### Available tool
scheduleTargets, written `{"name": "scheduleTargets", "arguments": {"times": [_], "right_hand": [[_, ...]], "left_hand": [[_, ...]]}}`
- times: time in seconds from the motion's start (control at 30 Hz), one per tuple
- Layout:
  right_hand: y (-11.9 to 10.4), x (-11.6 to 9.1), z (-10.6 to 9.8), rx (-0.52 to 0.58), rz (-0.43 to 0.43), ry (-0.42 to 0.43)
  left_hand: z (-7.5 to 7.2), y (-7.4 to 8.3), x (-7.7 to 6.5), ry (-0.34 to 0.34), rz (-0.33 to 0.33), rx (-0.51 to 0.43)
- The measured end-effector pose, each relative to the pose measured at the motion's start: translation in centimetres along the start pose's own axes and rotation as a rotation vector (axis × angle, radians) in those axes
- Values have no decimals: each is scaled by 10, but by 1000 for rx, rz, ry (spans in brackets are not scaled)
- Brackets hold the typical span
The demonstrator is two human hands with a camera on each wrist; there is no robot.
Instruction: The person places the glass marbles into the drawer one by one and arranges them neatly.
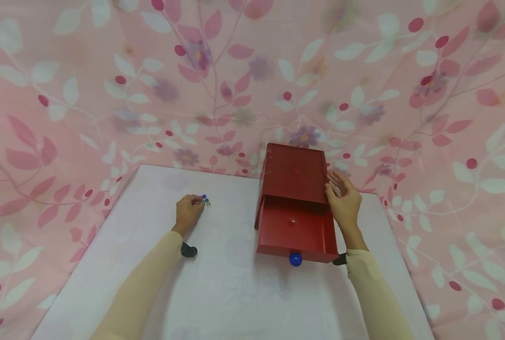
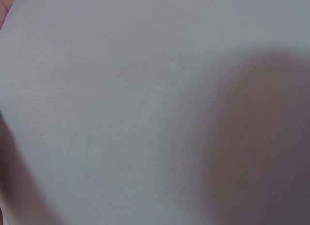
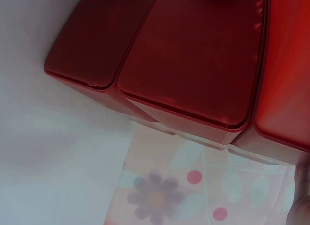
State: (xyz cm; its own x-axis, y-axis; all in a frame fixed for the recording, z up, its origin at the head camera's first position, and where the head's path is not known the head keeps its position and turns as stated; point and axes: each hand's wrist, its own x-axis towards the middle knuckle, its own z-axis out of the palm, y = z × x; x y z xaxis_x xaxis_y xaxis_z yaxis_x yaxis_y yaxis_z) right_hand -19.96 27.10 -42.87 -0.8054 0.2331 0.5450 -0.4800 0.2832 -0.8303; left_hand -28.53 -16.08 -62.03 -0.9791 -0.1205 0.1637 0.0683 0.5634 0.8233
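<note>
Left sleeve: pale cream [image 1: 137, 288]; runs from the lower frame edge up to the wrist.
Left wrist fitting: dark, rounded piece [image 1: 189, 250]; projects beside the cuff.
Left hand: positioned [image 1: 188, 210] over the table, fingers bent, tips at the beads; cannot tell whether a bead is clamped between them. Left wrist view is too blurred to settle this.
Beads: small blue and green group [image 1: 207, 200]; lies on the table at the left fingertips, well apart from the cabinet.
Table: white surface [image 1: 218, 293]; supports beads and cabinet.
Cabinet: red box [image 1: 295, 172]; stands right of the beads, toward the far edge.
Drawer: red tray [image 1: 278, 236]; extends from the cabinet front toward the camera.
Knob: blue ball [image 1: 295, 259]; fixed to the drawer front.
Right hand: rests [image 1: 345, 198] against the cabinet's right side, fingers extended, not clamped.
Right sleeve: pale cream [image 1: 375, 288]; enters from the lower right.
Backdrop: pink floral cloth [image 1: 448, 141]; surrounds the table's far and side edges.
</note>
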Motion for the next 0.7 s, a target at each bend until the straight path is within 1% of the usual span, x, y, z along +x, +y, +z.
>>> {"name": "scheduleTargets", "arguments": {"times": [0.13, 0.37, 0.57, 0.63, 0.7], "right_hand": [[0, 0, 1, 12, -6, -3], [1, -1, 1, 8, -13, -2], [1, 0, 1, 7, -11, -2], [1, 0, 1, 12, -14, -3], [1, 0, 1, 10, -15, -2]], "left_hand": [[-4, 3, -1, -13, -19, -2], [-12, 10, -3, -55, -89, -27], [-15, 14, -4, -68, -75, -28], [-16, 16, -3, -68, -73, -60], [-17, 22, -1, -59, -56, -106]]}}
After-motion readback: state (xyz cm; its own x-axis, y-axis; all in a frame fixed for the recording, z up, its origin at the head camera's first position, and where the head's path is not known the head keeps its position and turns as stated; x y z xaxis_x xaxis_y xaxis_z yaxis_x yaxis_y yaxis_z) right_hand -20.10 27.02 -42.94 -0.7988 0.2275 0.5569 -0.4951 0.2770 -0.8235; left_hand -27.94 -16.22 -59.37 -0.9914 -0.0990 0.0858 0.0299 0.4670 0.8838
